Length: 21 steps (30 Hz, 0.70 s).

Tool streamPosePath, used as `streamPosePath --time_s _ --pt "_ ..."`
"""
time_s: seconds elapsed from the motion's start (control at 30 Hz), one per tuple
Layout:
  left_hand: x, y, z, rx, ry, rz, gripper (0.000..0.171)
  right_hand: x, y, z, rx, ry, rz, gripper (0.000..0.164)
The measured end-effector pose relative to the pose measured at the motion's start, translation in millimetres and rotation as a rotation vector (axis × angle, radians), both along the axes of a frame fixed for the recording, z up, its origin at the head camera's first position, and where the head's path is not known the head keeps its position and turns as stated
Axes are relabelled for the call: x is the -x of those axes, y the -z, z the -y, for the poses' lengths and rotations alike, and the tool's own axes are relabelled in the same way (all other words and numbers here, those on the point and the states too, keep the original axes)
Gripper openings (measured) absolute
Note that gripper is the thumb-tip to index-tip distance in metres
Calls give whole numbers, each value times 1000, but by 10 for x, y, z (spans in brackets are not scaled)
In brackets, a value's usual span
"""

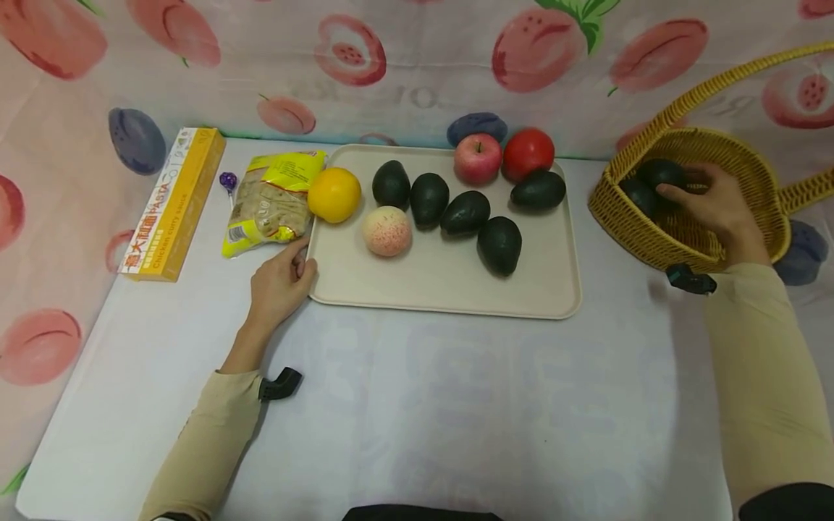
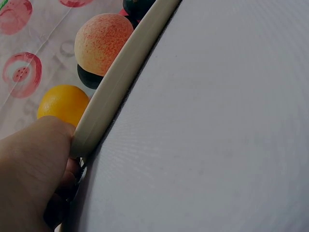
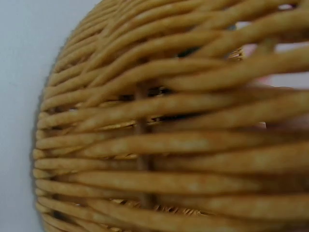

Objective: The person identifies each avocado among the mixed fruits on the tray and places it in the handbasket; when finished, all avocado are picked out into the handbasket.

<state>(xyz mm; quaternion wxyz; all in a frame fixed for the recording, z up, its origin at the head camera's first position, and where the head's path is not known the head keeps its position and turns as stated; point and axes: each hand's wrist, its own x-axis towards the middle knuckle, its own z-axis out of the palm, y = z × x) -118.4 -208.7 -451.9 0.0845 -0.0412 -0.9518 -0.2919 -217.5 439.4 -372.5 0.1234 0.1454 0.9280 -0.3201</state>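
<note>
My left hand (image 1: pixel 281 284) pinches the left rim of a cream tray (image 1: pixel 417 293), fingers curled at its edge. Several dark green avocados (image 1: pixel 499 246) lie on the tray, with a speckled peach (image 1: pixel 387 231) and an orange (image 1: pixel 334 195) at its left. A pink apple (image 1: pixel 478 159) and a red tomato-like fruit (image 1: pixel 528 153) sit at its back right. Inside the wicker basket (image 1: pixel 641 235), my right hand (image 1: pixel 717 206) grips an avocado (image 1: pixel 661 174) between thumb and fingers. Another avocado (image 1: pixel 638 197) lies beside it. Basket weave (image 3: pixel 169 145) hides that hand's fingers in the right wrist view.
A yellow noodle packet (image 1: pixel 274 199) touches the tray's left side. Left of it are a purple-wrapped lollipop (image 1: pixel 228 181) and a pasta box (image 1: pixel 172 206). The basket's tall handle (image 1: pixel 710 83) arches over its opening. A fruit-print cloth (image 1: pixel 417 65) hangs behind the table.
</note>
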Motion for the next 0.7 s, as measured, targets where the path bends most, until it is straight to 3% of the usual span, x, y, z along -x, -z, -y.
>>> streamPosePath --time_s 0.7 --pt "-2 -7 0 -13 -4 3 35 62 -12 12 18 -13 28 86"
